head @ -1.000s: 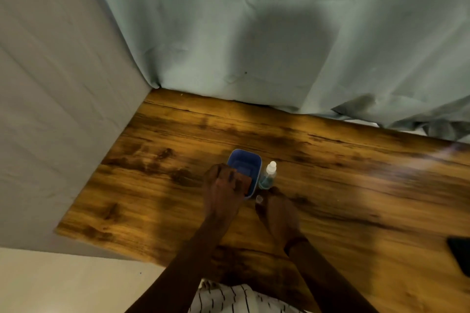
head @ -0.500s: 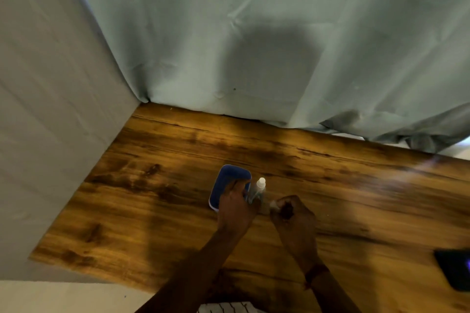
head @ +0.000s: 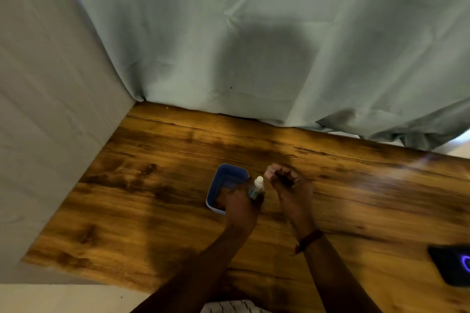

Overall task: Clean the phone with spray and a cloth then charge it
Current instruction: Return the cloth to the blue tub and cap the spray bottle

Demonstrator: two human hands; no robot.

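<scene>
A small clear spray bottle point(head: 257, 185) with a white nozzle stands upright at the table's middle, and my left hand point(head: 239, 207) is closed around its lower part. That hand also covers the near end of a blue, phone-sized object with a raised rim point(head: 226, 180), which lies flat just left of the bottle. My right hand point(head: 292, 190) hovers just right of the nozzle with its fingers pinched on a small pale cap point(head: 269, 173). No cloth is in view.
A black pad with a glowing blue ring point(head: 451, 264) lies at the table's right edge. The wooden table point(head: 152, 185) meets a white wall on the left and a grey-green curtain point(head: 254, 58) at the back.
My left hand shifted from the blue object onto the spray bottle. My right hand drew up and to the right, away from the nozzle, with the small cap in its fingers.
</scene>
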